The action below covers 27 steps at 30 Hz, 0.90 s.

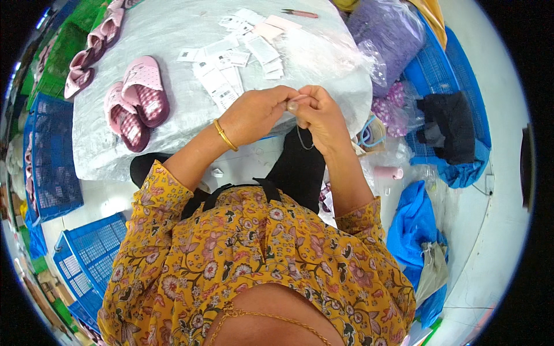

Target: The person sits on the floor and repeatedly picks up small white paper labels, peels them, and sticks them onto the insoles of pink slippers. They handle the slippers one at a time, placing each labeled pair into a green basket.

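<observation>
Over the near edge of the table, my left hand and my right hand meet with fingertips pinched together. A thin pale loop of string hangs below my right hand's fingers. Whatever else lies between the fingertips is mostly hidden; a small pinkish bit shows there. Beyond my hands, white paper tags and slips lie scattered on the table. To the left rests a pair of pink slippers with checked insoles, one partly overlapping the other.
A plastic-covered table spans the front. More pink slippers line its left edge, and pens lie at the back. Blue crates stand left. Bagged purple material, dark cloth and a blue sack are right.
</observation>
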{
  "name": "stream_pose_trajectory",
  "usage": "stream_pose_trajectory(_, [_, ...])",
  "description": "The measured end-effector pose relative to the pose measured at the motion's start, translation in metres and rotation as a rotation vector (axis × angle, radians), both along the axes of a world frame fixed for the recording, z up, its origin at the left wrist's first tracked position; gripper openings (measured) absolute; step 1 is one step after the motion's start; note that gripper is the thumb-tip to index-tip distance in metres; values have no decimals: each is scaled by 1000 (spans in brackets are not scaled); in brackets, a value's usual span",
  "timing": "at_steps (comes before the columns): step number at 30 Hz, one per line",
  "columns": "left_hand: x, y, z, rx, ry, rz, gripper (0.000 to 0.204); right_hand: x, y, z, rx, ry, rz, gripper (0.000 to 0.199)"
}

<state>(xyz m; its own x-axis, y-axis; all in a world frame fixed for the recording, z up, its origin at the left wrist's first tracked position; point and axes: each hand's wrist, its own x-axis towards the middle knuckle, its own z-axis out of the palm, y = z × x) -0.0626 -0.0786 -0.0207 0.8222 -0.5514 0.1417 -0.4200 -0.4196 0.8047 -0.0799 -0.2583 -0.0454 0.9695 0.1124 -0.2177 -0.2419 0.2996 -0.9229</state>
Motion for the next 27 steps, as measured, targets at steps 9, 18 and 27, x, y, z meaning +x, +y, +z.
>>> stream_pose_trajectory(9, [-14,28,-8,34,33,-91,11,-29,-8,6,-257,31,287,29])
stream_pose_trajectory(18, [-52,42,-4,330,-296,-2,17,-50,7,2,-413,-130,229,27])
stream_pose_trajectory(27, [-68,47,-21,317,-318,45,20,-46,25,-18,-359,-80,327,22])
